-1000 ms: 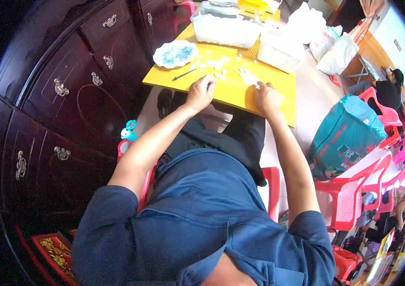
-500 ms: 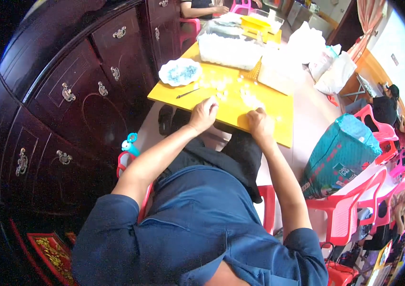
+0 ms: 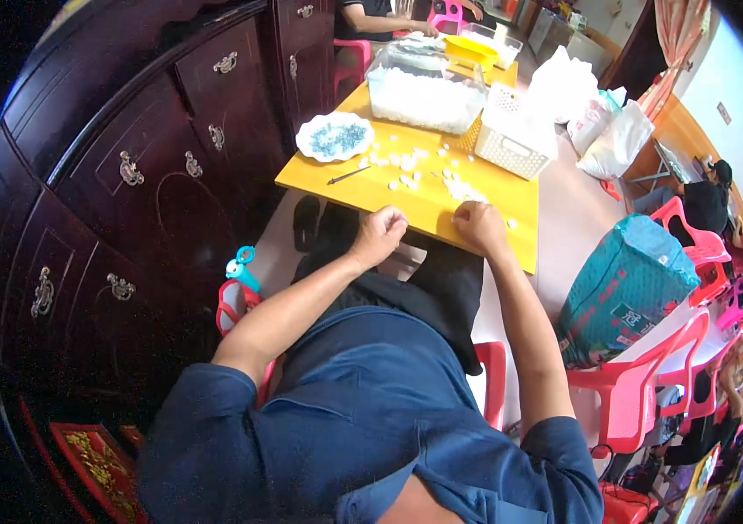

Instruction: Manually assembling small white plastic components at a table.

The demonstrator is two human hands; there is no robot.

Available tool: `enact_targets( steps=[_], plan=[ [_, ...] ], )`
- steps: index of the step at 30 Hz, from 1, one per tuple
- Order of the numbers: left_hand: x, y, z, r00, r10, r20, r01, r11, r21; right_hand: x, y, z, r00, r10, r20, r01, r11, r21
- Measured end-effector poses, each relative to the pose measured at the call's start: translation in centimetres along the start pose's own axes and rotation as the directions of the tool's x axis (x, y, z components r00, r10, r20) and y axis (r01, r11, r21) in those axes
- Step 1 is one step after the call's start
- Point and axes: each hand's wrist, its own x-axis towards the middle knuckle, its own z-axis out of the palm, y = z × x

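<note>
Bits of white stuff (image 3: 408, 162) lie about on my yellow worktop (image 3: 520, 199). My left grip (image 3: 381, 235) is curled at the front edge, and my right grip (image 3: 480, 226) is curled beside some bits (I cannot tell if either one has anything inside).

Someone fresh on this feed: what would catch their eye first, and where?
Probably the bright yellow table ahead, scattered with small white pieces, with the person's left hand and right hand at its near edge. Next, perhaps, the big teal bag on the right and the dark wooden cabinet filling the left side.
</note>
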Motion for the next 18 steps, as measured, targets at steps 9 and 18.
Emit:
enact_targets(
  steps=[9, 18],
  plan=[
    [-0.3, 0.5, 0.0, 0.983, -0.161, 0.082, 0.177, 0.956, -0.236, -1.2, -1.2, 0.0, 0.996, -0.054, -0.075, 0.059, 0.996, 0.061],
    [-0.3, 3.1, 0.7, 0.973, -0.211, 0.089, 0.229, 0.908, -0.35, -5.6, -5.2, -0.2, 0.979, 0.107, 0.171, -0.197, 0.705, 0.682]
  ],
)
